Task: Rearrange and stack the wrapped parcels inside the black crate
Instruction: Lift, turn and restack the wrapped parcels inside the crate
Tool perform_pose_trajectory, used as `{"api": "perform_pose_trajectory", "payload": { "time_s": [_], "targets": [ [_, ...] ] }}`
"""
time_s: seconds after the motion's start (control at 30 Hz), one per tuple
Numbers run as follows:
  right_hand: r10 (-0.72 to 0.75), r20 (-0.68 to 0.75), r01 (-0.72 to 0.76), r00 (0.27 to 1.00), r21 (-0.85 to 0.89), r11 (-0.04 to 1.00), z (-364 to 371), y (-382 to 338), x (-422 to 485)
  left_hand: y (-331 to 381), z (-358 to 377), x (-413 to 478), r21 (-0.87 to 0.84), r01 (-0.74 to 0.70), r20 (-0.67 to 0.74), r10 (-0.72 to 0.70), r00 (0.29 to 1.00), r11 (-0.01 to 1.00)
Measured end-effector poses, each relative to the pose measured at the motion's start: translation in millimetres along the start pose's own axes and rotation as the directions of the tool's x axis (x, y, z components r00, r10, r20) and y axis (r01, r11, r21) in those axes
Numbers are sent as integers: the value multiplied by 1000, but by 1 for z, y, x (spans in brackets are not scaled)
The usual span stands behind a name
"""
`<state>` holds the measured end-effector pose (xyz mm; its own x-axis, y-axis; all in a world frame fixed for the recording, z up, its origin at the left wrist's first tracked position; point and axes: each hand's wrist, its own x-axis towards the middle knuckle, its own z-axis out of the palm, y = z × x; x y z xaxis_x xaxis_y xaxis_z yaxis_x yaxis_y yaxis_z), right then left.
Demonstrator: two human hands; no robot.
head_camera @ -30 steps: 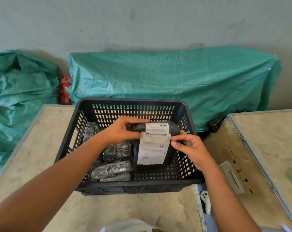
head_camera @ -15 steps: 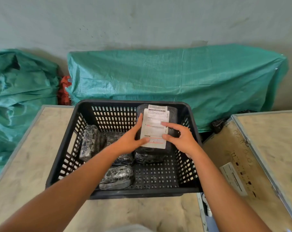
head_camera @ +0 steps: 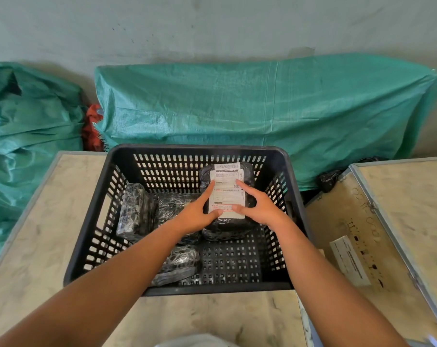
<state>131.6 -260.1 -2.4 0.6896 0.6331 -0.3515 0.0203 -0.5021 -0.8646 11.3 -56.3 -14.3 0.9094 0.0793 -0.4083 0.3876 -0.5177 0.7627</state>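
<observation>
Labelled parcel (head_camera: 227,196) lies at 1 o'clock in the black crate (head_camera: 162,151), atop another parcel; left hand (head_camera: 199,214) and right hand (head_camera: 257,209), fingers spread, press its label without gripping; recommend squaring edges before release.

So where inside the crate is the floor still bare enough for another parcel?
The near-right corner of the black crate is bare, bordered by the labelled parcel, the front wall, the right wall and the near-left parcel. The left half is crowded with wrapped parcels, and the left hand and right hand rest on the labelled one.
</observation>
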Motion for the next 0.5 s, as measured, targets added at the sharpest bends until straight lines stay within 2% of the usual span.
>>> {"api": "perform_pose_trajectory", "payload": {
  "time_s": [0.2,0.33,0.4,0.5],
  "targets": [
    [55,2,-55,998,-59,997,5,2,1,4,-7,2,-34,55,48,-53,997,998],
    [87,-19,-88,996,-80,993,9,-5,-2,16,-9,-5,-35,63,22,-62,998,997],
    [97,-64,-105,993,-155,982,12,-9,-3,19,-14,-8,-3,49,-4,-49,999,999],
    [72,-199,-143,977,-371,917,18,-23,-9,24,-31,-25,54,34,-80,-29,996,998]
  ]
}}
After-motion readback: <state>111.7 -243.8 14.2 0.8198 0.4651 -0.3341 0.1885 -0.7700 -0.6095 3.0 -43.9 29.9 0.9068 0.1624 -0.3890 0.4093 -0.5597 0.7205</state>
